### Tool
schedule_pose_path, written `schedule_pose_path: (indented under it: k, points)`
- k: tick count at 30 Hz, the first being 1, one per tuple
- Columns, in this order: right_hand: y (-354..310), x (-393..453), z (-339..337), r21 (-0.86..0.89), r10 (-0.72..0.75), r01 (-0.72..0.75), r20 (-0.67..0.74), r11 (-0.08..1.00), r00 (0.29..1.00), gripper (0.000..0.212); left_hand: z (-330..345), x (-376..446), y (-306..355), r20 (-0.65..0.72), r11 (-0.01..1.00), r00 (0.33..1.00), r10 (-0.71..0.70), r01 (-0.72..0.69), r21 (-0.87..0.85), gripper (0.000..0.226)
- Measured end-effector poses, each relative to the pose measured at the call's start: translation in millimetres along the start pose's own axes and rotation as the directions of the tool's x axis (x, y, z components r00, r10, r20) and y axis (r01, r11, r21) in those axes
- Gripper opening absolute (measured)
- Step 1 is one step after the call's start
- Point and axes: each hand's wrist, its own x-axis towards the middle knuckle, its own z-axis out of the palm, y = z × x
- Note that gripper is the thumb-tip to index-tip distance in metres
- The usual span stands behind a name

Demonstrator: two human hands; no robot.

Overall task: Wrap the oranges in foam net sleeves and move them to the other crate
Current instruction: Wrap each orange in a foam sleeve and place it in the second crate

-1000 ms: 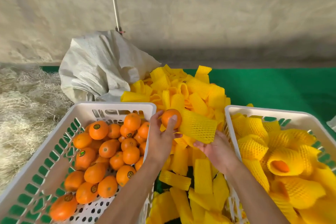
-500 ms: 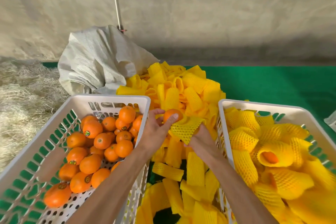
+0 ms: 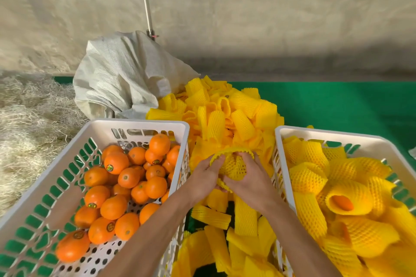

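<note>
Sleeving step: left hand (image 3: 203,179) and right hand (image 3: 248,179) both grasp a yellow foam net sleeve (image 3: 231,165), orange hidden inside, between the crates; next, probably into the right white plastic crate (image 3: 315,134).
</note>
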Motion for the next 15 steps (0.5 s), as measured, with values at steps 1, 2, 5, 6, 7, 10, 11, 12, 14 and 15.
schedule_pose_path:
  k: [1,2,5,6,7,10,11,12,14,15]
  points:
    - [0,1,-2,0.107,0.002,-0.001,-0.007,0.994,1.000,0.039,-1,2,1,-0.029,0.999,1.000,-0.004,0.003,-0.048,0.032]
    - [0,1,-4,0.227,0.015,-0.010,-0.021,0.974,1.000,0.028,-1,3,3,-0.059,0.996,0.998,-0.004,-0.001,-0.093,0.032]
    - [1,5,-8,0.481,0.109,-0.044,-0.108,0.876,0.988,0.018,-6,6,7,-0.148,0.976,0.989,-0.014,-0.019,-0.219,0.037]
    - [0,7,-8,0.554,0.158,-0.067,-0.119,0.830,0.980,0.017,-9,7,8,-0.162,0.962,0.986,-0.029,-0.016,-0.271,0.037]
    - [0,7,-8,0.631,0.215,-0.097,-0.114,0.770,0.970,0.018,-11,6,9,-0.153,0.944,0.987,-0.046,-0.007,-0.329,0.036]
    - [0,11,-12,0.834,0.353,-0.200,0.007,0.514,0.936,0.025,-15,3,14,-0.035,0.867,0.998,-0.059,0.034,-0.497,0.035]
    - [0,12,-14,0.889,0.368,-0.228,0.074,0.397,0.927,0.030,-15,2,16,0.003,0.840,0.998,-0.062,0.054,-0.540,0.035]
    - [-2,13,-16,0.930,0.362,-0.244,0.134,0.277,0.923,0.036,-14,2,19,0.029,0.811,0.996,-0.082,0.084,-0.579,0.034]
    - [-5,15,-20,0.961,0.320,-0.264,0.226,0.080,0.920,0.043,-11,3,21,0.079,0.745,0.985,-0.156,0.170,-0.646,0.034]
    - [-7,16,-20,0.961,0.302,-0.277,0.259,0.018,0.918,0.044,-10,2,21,0.110,0.712,0.974,-0.196,0.219,-0.668,0.036]
